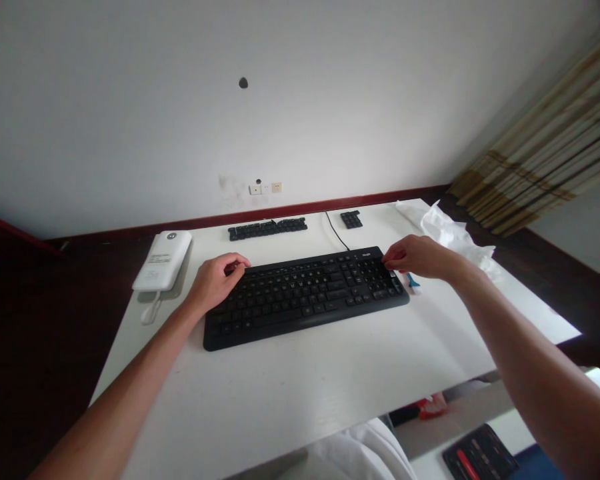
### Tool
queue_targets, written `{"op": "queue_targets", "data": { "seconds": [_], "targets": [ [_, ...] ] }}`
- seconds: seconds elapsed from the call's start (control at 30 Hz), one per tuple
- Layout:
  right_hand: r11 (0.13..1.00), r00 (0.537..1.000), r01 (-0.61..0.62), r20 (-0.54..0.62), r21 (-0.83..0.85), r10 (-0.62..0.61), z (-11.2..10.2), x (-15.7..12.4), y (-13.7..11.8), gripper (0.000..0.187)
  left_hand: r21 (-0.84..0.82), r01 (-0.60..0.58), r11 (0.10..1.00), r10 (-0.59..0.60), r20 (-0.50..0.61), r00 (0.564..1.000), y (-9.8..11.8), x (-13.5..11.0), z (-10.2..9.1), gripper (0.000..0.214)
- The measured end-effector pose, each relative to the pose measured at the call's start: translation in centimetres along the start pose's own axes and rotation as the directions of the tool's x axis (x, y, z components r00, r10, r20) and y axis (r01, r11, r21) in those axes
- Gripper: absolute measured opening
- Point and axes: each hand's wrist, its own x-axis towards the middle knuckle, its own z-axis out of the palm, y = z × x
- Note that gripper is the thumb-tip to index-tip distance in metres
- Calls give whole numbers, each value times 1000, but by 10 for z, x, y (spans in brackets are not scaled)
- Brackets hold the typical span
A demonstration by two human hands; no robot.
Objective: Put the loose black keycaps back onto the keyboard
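Note:
A black full-size keyboard (280, 327) lies at a slight slant on the white table. My left hand (219, 281) is at its upper left edge, thumb and forefinger tips pressed together and the other fingers curled. My right hand (411, 256) pinches at the upper right corner, beside the number pad. Whatever is between the fingertips of either hand, if anything, is too small to make out. Behind the keyboard lie a long strip of black keys (267, 229) and a smaller block of black keys (351, 219).
A white power bank (163, 261) with a short cable stands at the table's left. Crumpled white plastic (447, 230) lies at the right, and a small blue object (413, 281) by the keyboard. A black cable (336, 232) runs back. Below the front edge sits a dark toolbox (480, 455).

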Motion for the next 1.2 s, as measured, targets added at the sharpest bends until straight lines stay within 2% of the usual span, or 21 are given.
{"op": "queue_targets", "data": {
  "seconds": [0.33,0.47,0.97,1.2],
  "targets": [
    [996,999,-32,39,80,29,0,-1,-1,12,12,7,1000,-7,-3,1000,2,0,-1,23],
    [995,999,-33,12,98,32,1,-2,-1,11,6,0,1000,0,-1,1000,1,0,-1,23],
    [998,1000,-24,-5,63,25,1,-1,-5,11,7,10,1000,-10,7,1000,5,0,-1,25],
    [1000,1000,19,9,18,-19,-3,3,-6,15,12,2,1000,-2,5,1000,6,0,-2,25]
  ]
}}
